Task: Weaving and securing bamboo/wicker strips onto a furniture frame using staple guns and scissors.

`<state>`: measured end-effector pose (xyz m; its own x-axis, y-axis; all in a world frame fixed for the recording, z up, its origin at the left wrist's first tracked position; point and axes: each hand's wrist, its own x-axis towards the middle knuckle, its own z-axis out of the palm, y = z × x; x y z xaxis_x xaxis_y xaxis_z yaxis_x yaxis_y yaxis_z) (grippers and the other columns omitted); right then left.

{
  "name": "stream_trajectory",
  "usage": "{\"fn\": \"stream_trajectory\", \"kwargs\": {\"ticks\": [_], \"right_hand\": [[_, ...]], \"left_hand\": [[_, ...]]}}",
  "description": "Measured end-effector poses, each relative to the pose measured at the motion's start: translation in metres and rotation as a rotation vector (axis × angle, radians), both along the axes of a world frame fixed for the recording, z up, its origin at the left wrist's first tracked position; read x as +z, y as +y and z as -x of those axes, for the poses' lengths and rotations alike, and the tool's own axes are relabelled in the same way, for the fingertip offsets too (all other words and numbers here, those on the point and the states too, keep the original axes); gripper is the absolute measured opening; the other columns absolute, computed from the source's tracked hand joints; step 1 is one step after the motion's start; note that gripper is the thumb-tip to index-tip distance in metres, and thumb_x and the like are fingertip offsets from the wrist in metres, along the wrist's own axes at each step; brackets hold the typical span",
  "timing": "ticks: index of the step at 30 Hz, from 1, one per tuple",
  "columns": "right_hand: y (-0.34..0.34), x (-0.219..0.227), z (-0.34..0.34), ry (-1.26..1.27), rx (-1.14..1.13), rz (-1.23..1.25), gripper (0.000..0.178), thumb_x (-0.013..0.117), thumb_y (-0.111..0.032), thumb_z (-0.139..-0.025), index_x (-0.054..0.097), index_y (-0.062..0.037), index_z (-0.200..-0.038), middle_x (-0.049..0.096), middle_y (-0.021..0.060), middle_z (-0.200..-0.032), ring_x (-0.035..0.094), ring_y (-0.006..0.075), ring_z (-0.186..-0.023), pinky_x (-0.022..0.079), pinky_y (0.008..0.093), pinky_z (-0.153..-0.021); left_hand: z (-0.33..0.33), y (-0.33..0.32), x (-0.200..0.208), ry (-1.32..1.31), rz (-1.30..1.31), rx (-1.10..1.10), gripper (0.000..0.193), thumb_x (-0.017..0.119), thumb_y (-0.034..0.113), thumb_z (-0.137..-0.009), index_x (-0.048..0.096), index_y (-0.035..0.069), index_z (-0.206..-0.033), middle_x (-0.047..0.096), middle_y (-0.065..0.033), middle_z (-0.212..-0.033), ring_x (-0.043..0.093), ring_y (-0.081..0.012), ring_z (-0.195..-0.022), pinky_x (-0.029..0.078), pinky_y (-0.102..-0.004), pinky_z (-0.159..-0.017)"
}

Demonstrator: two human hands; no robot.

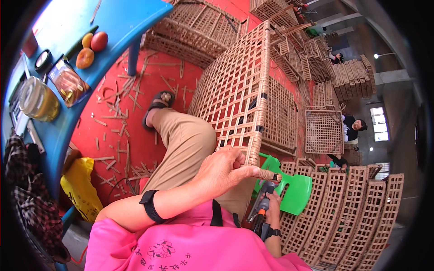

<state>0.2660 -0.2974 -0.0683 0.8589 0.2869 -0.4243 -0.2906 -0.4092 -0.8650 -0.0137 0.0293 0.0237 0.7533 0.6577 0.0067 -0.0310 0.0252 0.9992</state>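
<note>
A large woven wicker panel (235,90) with an open lattice and a thick wrapped rim stands tilted in front of me, against my bent leg (181,131). My left hand (221,169) is closed around its near corner, the thumb lying along a wrapped end that points right. Just below that end, my right hand (273,208) grips a grey gun-shaped tool (261,208) with an orange part. The tool's tip is close under the wrapped end; I cannot tell whether they touch. The lower part of the tool is partly hidden.
A green plastic chair (297,195) is beside my right hand. Stacked wicker panels (348,212) stand at right, more wicker pieces (194,31) behind. At left, a blue table (122,22) bears fruit and a jar (40,100). Cane scraps (131,97) litter the red floor. People are farther off.
</note>
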Motion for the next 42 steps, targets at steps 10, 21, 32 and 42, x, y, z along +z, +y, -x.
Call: {"fn": "stream_trajectory", "kwargs": {"ticks": [10, 21, 32, 42], "right_hand": [[-0.023, -0.064, -0.062, -0.683, 0.176, 0.586, 0.077, 0.066, -0.006, -0.072, 0.037, -0.0004, -0.143, 0.060, 0.0204, -0.123, 0.061, 0.0300, -0.107, 0.048, 0.0368, -0.093], [-0.054, -0.078, -0.082, -0.515, 0.037, 0.819, 0.063, 0.060, -0.011, -0.083, 0.036, -0.0083, -0.141, 0.064, 0.0265, -0.109, 0.062, 0.0438, -0.100, 0.048, 0.0526, -0.086], [-0.088, -0.192, -0.201, -0.509, 0.010, 0.745, 0.065, 0.063, -0.017, -0.078, 0.042, -0.0070, -0.139, 0.059, 0.0197, -0.126, 0.058, 0.0367, -0.116, 0.046, 0.0421, -0.097], [0.053, -0.030, -0.190, -0.797, 0.163, 0.237, 0.051, 0.068, -0.028, -0.089, 0.057, 0.0003, -0.129, 0.062, 0.0192, -0.124, 0.058, 0.0303, -0.118, 0.045, 0.0390, -0.099]], "left_hand": [[-0.012, 0.013, 0.020, 0.133, 0.149, -0.144, 0.036, 0.071, 0.031, -0.086, 0.070, -0.005, -0.087, 0.063, -0.0041, -0.071, 0.058, -0.0105, -0.069, 0.045, -0.0251, -0.063], [-0.029, 0.007, 0.055, 0.529, -0.072, -0.144, 0.030, 0.068, 0.036, -0.086, 0.062, 0.007, -0.077, 0.047, 0.0043, -0.065, 0.043, -0.0051, -0.059, 0.033, -0.0219, -0.056], [-0.028, 0.003, 0.070, 0.686, -0.254, -0.130, 0.030, 0.067, 0.037, -0.088, 0.065, 0.007, -0.085, 0.052, 0.0064, -0.074, 0.044, -0.0036, -0.070, 0.035, -0.0230, -0.060], [-0.033, 0.006, 0.066, 0.550, -0.404, -0.172, 0.045, 0.066, 0.043, -0.087, 0.058, 0.001, -0.073, 0.047, -0.0019, -0.065, 0.045, -0.0085, -0.063, 0.036, -0.0303, -0.055]]}}
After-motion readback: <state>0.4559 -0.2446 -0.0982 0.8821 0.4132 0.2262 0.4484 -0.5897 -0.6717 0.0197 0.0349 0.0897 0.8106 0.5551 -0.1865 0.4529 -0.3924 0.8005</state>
